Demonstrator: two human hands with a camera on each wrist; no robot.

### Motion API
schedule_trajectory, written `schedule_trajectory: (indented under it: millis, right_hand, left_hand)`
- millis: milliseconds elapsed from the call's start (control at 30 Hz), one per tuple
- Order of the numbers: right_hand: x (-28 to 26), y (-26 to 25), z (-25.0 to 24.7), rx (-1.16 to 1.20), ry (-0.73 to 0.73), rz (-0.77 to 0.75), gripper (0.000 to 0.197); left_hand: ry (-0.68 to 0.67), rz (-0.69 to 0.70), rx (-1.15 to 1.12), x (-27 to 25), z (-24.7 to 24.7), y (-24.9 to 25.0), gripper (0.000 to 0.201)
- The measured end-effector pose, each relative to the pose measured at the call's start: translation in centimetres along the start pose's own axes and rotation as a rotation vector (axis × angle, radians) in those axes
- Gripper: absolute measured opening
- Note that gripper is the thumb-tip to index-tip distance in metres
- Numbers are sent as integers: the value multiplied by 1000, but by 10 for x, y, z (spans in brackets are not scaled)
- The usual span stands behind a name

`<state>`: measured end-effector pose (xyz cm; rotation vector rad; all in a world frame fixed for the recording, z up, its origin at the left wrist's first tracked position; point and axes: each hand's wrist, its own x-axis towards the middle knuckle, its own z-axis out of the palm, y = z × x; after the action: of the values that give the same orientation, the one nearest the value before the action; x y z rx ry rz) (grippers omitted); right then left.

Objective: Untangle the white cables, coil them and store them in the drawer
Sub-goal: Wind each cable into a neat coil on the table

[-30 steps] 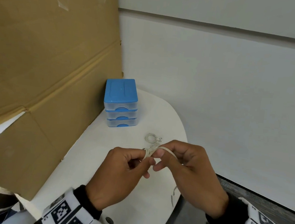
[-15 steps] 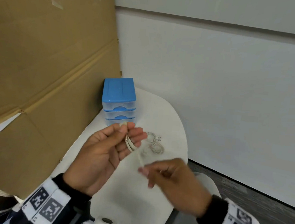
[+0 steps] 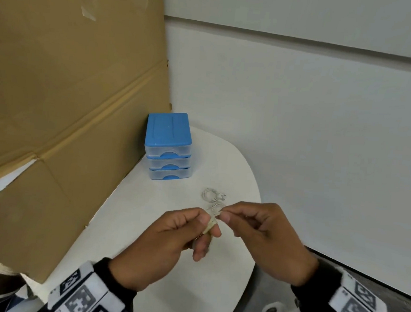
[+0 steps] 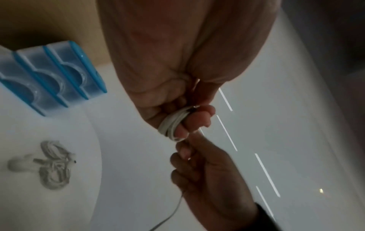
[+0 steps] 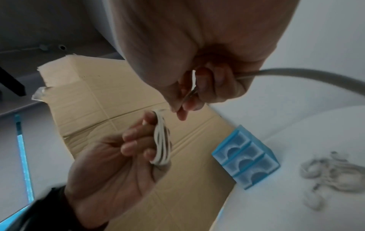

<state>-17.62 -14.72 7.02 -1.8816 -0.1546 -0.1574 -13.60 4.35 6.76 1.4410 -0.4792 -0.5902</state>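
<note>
Over the white table (image 3: 125, 228), left of the coiled cables (image 3: 213, 196) lying there, the left hand (image 3: 168, 241) grips a white cable (image 5: 161, 139) looped around its fingers, the right hand (image 3: 264, 236) apparently pinching its free end.

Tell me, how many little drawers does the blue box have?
3. The blue box holds a top drawer, a middle drawer and a bottom drawer, stacked, all closed.
</note>
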Motion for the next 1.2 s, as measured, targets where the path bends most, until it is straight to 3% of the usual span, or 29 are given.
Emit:
schedule_trajectory:
  millis: [100, 167, 233, 300, 400, 467, 533, 633, 767, 967, 1200]
  right_hand:
    - [-3, 20, 9, -1, 64, 75, 24]
    - [-12, 32, 22, -96, -35, 92, 32]
    - [-24, 34, 37, -197, -173, 104, 27]
    - [-32, 24, 48, -261, -274, 76, 23]
    - [-36, 0, 50, -413, -368, -19, 33]
    - [-36, -16, 45, -468, -327, -106, 35]
    - [-32, -25, 37, -494, -228, -184, 32]
    - [-20, -25, 21, -535, -29, -271, 20]
    - [-11, -10, 9, -535, 150, -297, 19]
    - [-10, -7, 13, -668, 138, -286, 25]
    - [-13, -2, 25, -255, 161, -86, 18]
  left_hand:
    - [102, 8, -227, 2, 3, 7, 30]
    - [194, 3, -426, 5, 2, 9, 29]
    - [259, -13, -515, 7, -1, 7, 30]
    - [342, 17, -337, 9, -3, -2, 29]
    - [449, 142, 207, 10, -6, -17, 29]
    - [404, 184, 421, 7, -8, -22, 31]
    - [296, 176, 478, 4, -8, -24, 34]
    - [170, 145, 419, 1, -1, -18, 38]
    - [98, 73, 135, -2, 5, -2, 34]
    - [59, -17, -1, -4, 11, 8, 36]
    - [146, -14, 30, -1, 16, 8, 37]
